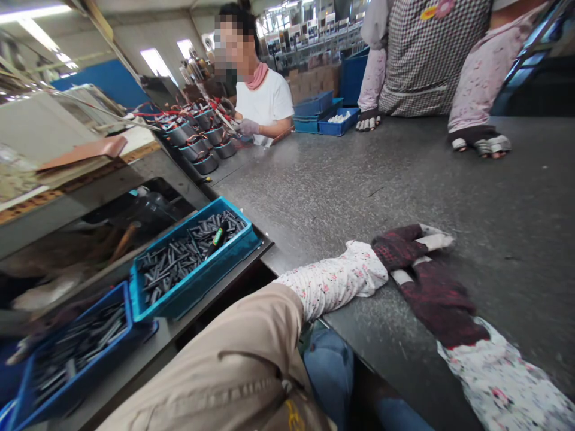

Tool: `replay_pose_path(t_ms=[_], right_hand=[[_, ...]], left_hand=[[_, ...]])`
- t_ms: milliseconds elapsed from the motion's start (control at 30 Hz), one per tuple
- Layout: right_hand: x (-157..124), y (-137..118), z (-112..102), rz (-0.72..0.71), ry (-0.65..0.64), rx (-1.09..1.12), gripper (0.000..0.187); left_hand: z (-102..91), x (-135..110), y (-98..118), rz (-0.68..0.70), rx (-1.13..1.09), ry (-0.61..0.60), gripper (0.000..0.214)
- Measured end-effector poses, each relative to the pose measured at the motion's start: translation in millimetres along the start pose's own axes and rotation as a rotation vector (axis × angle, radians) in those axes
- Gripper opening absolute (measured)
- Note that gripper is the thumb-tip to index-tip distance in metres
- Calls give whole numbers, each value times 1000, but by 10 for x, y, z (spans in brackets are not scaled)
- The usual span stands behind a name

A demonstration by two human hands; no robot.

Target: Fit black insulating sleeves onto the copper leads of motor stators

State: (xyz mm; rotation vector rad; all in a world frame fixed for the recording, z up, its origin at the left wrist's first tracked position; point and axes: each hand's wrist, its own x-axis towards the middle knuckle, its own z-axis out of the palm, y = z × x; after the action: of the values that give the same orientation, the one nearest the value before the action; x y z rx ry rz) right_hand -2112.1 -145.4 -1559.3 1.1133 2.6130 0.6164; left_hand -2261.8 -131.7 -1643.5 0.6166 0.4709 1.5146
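My left hand [399, 245] wears a dark red and black knitted glove with pale fingertips. It lies on the dark tabletop [314, 197], its fingers stretched out to the right. Coming from the lower right, my right hand [438, 299] in a matching glove meets it, its pale fingertips against the left hand and wrist. Some right fingers are partly covered there; those showing are apart. I see no object in either hand. Both forearms have white floral sleeves.
A teal bin [249, 236] of dark metal pieces, with a black-and-green item on top, stands left beside a blue bin [128, 299] of similar pieces. Across the table, one co-worker [269, 96] handles wired motor parts [202, 134]; another [431, 60] rests gloved hands near small blue trays [339, 123].
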Motion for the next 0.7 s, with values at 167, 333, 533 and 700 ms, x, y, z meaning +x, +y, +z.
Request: replay_pose_path(t_ms=[167, 333, 533, 700], right_hand=[[7, 27, -49, -15, -1, 43, 27], [-15, 64, 16, -20, 43, 36, 32], [-13, 40, 33, -20, 33, -1, 30], [-7, -6, -55, 2, -39, -49, 24]], left_hand=[[1, 19, -26, 5, -24, -7, 45], [2, 6, -7, 19, -6, -8, 41], [11, -73, 95, -4, -10, 0, 42], [2, -116, 156, -26, -1, 0, 45]])
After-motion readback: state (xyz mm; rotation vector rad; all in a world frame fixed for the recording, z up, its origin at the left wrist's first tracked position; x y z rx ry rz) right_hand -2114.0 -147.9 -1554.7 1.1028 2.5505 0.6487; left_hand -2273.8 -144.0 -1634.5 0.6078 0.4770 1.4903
